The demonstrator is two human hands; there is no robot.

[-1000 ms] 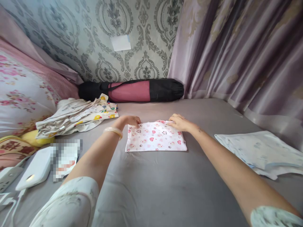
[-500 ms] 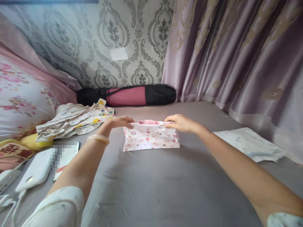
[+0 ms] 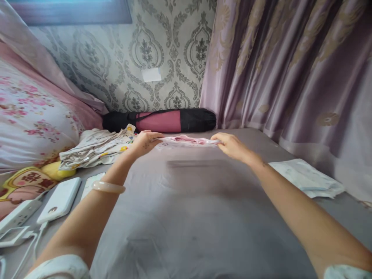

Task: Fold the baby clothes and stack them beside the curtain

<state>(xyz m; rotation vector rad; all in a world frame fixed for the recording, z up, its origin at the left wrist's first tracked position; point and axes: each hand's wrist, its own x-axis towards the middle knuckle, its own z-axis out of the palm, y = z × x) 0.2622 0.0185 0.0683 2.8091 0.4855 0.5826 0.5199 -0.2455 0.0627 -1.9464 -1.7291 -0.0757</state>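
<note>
A small pink and white patterned garment [image 3: 190, 140] is stretched level between my hands above the bed, seen nearly edge-on. My left hand [image 3: 147, 142] pinches its left end, fingertips closed on the cloth. At the opposite end, my right hand [image 3: 229, 145] grips the fabric between thumb and fingers. Part of the pink neckline shows along the upper edge. Below the cloth, a shadow falls on the grey bed sheet [image 3: 186, 217]. A pale bangle [image 3: 108, 187] circles my left wrist.
Crumpled patterned clothes [image 3: 95, 149] lie left, beside a floral pillow [image 3: 37, 120]. A folded white cloth [image 3: 306, 178] rests on the right. A white power bank [image 3: 59, 200], a power strip [image 3: 19, 215] and a phone [image 3: 92, 183] sit near my left arm. A black-and-pink long bag [image 3: 159, 121] lies along the wall.
Both hands have lifted the garment off the sheet and away from me. Its printed front, facing me before, is now tilted nearly edge-on. The view has tipped up slightly.
</note>
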